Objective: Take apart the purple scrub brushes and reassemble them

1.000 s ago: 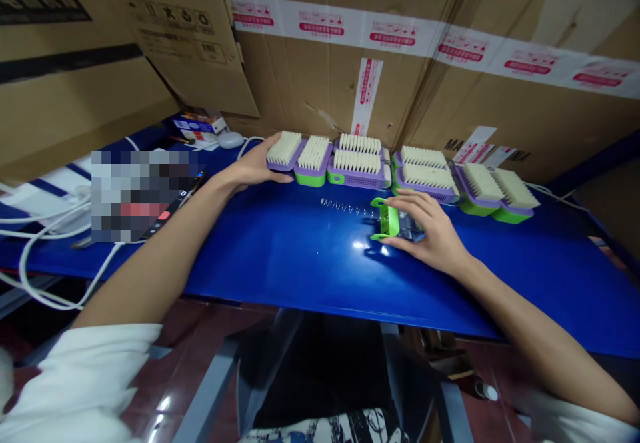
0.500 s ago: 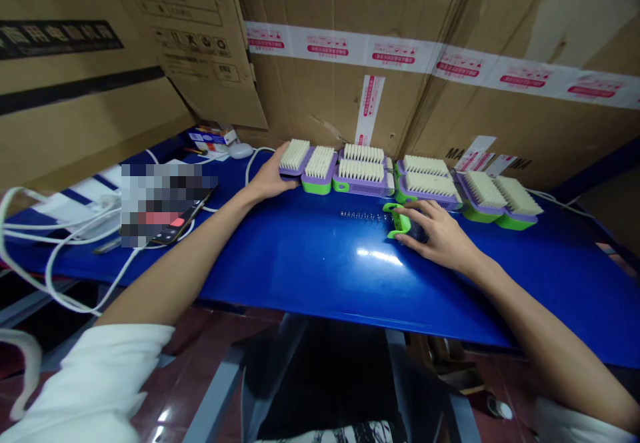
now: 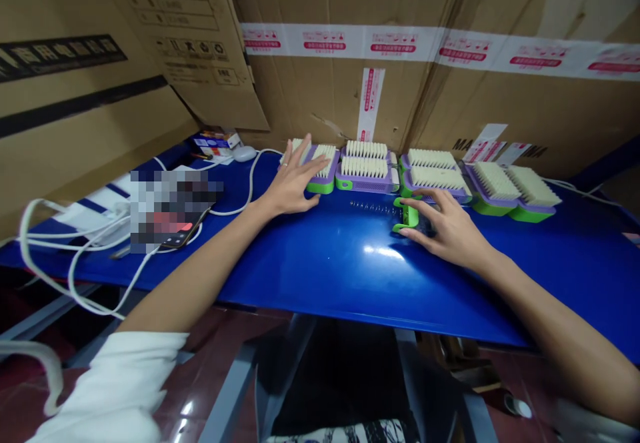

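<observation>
Bright-green U-shaped plastic piece (image 3: 411, 215), right of centre, pinched in the right hand (image 3: 453, 231). Left hand (image 3: 289, 188), fingers spread apart, by cream-bristled purple-and-green plastic brushes (image 3: 367, 168), upper centre.

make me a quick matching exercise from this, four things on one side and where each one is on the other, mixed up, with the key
Column one
1. left hand
2. right hand
3. spring
4. phone

Column two
A. on the table, between the two hands
B. at the left, beside white cables
C. spread at the brushes on the row's left end
D. thumb and fingers around a green piece

Right pairs: 1-C, 2-D, 3-A, 4-B
</observation>
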`<move>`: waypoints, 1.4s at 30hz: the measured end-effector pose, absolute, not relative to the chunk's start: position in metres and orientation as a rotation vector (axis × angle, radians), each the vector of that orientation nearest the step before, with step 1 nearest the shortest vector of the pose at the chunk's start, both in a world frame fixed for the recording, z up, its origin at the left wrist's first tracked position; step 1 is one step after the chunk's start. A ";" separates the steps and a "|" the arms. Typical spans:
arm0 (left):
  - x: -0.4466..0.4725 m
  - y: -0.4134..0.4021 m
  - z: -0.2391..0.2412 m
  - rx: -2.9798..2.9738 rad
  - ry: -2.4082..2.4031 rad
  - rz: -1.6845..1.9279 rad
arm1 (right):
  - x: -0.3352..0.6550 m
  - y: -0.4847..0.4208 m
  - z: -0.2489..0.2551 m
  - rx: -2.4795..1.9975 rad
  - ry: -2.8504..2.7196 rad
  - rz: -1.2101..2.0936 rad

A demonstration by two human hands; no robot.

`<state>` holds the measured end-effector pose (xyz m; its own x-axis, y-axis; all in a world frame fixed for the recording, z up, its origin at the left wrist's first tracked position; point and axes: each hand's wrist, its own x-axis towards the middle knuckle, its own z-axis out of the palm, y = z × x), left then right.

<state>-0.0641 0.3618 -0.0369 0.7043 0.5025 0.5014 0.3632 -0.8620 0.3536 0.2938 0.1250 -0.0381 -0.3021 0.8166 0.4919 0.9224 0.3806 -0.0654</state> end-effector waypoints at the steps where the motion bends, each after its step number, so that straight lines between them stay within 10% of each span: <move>1: -0.062 0.354 -0.034 2.644 0.681 0.903 | 0.293 0.124 -0.037 -1.496 -2.192 -0.321; 22: -0.078 0.381 -0.043 2.235 1.171 1.546 | 0.288 0.120 -0.029 -1.444 -2.178 -0.361; 42: -0.062 0.420 -0.089 1.742 0.772 1.051 | 0.283 0.121 -0.032 -1.414 -2.190 -0.349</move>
